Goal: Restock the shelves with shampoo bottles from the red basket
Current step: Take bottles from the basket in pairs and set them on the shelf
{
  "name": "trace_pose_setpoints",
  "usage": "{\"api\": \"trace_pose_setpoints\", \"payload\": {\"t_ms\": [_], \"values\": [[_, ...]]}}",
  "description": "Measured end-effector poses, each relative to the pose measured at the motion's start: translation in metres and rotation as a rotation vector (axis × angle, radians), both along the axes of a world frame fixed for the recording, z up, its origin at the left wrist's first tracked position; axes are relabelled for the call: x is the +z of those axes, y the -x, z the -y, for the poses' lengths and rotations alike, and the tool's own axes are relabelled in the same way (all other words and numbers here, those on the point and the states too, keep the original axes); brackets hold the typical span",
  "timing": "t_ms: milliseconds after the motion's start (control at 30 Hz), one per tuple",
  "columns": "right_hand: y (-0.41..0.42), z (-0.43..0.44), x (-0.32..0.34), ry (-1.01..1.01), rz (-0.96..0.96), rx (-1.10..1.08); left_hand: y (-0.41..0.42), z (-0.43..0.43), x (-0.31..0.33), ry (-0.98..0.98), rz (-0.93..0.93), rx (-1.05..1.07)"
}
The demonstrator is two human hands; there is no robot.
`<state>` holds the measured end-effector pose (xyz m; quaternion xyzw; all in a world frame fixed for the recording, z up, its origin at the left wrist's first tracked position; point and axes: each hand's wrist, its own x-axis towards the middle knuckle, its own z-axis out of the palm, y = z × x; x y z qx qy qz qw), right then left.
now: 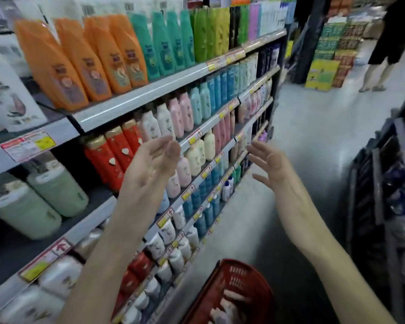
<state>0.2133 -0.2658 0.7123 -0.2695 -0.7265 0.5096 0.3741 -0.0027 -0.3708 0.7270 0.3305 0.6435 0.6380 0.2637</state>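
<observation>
Stocked shelves (136,97) are shown at left, with orange bottles (80,61) on the upper tier. A dark rack (379,195) stands at right, and a person (388,43) is seen down the aisle. The red basket (239,284), holding pale bottles (229,307), lies below. The left hand (154,160) and right hand (271,162) are raised apart before the shelves, fingers loosely extended, nothing held.

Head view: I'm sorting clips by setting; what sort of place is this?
Likely a supermarket toiletries aisle: grey metal shelves of orange plastic shampoo bottles, yellow-and-red paper price tags, a red plastic basket.
</observation>
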Motion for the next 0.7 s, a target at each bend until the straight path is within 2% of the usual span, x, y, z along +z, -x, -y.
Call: {"api": "trace_pose_setpoints", "payload": {"t_ms": [133, 233, 367, 500, 633, 700], "values": [[-0.012, -0.017, -0.045, 0.086, 0.026, 0.009, -0.031, -0.006, -0.024, 0.005, -0.009, 0.035], [-0.014, -0.035, -0.081, 0.294, 0.090, 0.026, -0.046, 0.000, -0.049, -0.005, -0.016, -0.007], [-0.028, -0.021, -0.120, 0.301, 0.191, -0.019, -0.047, -0.001, -0.083, 0.052, 0.030, -0.029], [-0.026, -0.006, -0.148, 0.286, 0.231, -0.084, 0.017, -0.012, -0.148, 0.140, 0.276, -0.062], [-0.020, 0.002, -0.180, 0.333, 0.240, -0.152, 0.007, -0.021, -0.175, 0.214, 0.191, -0.131], [-0.019, 0.003, -0.198, 0.368, 0.265, -0.192, 0.004, -0.021, -0.193, 0.187, 0.174, -0.127]]}}
